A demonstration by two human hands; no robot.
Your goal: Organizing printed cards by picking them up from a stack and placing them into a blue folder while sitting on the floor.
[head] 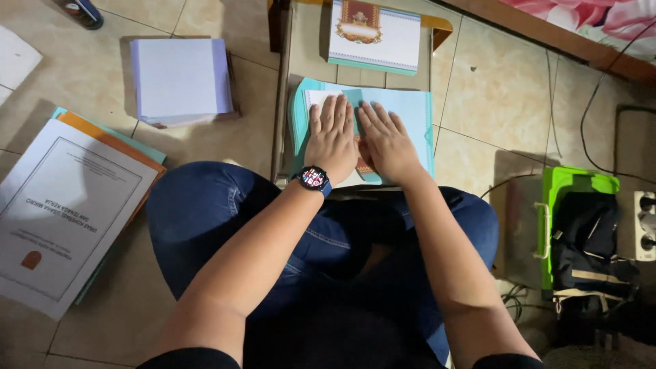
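While a stack of white paper (179, 78) sat on the glossy tiled floor (492, 89) at left, the left hand (333, 140) and right hand (387, 142) lay flat, fingers spread, pressing a smooth teal sheet (403, 113), folded, its long axis running away from the knees, atop a pile; a green box (570, 183) held dark bags.

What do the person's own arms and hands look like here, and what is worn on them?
Both forearms are bare, with black sleeves showing only at the bottom edge of the view. The left hand has a wristwatch at the wrist: round dark case, colourful dial, dark blue strap. The right hand wears no watch or gloves, and no rings show on either hand.
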